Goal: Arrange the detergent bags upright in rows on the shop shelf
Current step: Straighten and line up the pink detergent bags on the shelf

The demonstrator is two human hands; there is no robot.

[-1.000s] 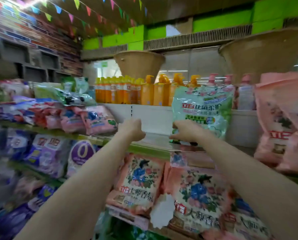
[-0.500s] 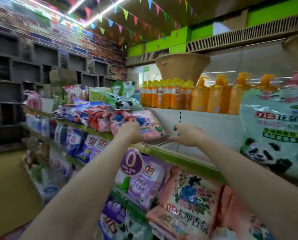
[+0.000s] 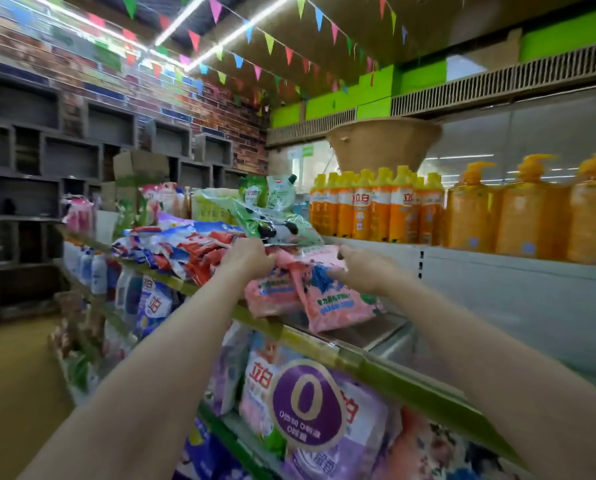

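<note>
Two pink detergent bags lie at the near end of a heap on the green-edged shelf (image 3: 386, 368). My left hand (image 3: 246, 259) grips the top of the left pink bag (image 3: 272, 296). My right hand (image 3: 365, 271) holds the top of the right pink bag (image 3: 338, 306), which hangs tilted over the shelf's edge. Above them a green panda bag (image 3: 275, 225) lies flat on the heap. Further left, red, white and blue bags (image 3: 182, 245) lie in a jumble on the same shelf.
Bare shelf board (image 3: 376, 332) shows right of the pink bags. Orange bottles (image 3: 376, 206) and pump bottles (image 3: 528, 216) line the upper ledge at the back. Purple bags (image 3: 310, 410) fill the shelf below. The aisle floor (image 3: 16, 375) is to the left.
The view swung left, away from the upright green panda bag that my right hand held. Both hands moved to the heap and took hold of the pink bags.
</note>
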